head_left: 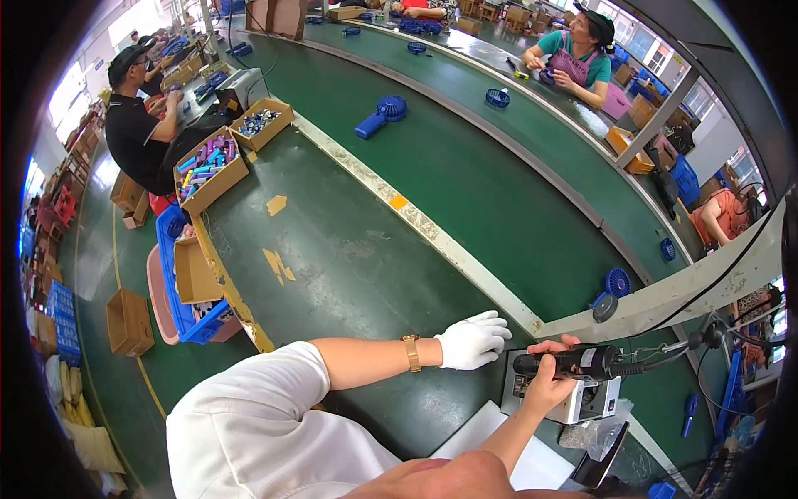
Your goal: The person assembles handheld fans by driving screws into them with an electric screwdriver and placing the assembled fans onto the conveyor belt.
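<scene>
My left hand (pixel 474 341), in a white glove, lies on the dark green bench top (pixel 357 241) near its light border strip. Its fingers are loosely stretched out and nothing shows in them. Bare fingers of my right hand (pixel 547 384) wrap round a black electric screwdriver (pixel 573 363), held almost level, with a cable and a coiled hanger at its right end. Below the tool stands a small white and metal machine (pixel 595 401); the tool and my hand hide part of it.
Blue handheld fans (pixel 391 108) lie on the green conveyor (pixel 465 158). Boxes of colourful cylinders (pixel 208 166) and small metal parts (pixel 259 121) stand at the bench's far left. A slanting white beam (pixel 698 287), a clear plastic bag (pixel 594 437) and a white sheet (pixel 532 457) are close by. Co-workers sit across and left.
</scene>
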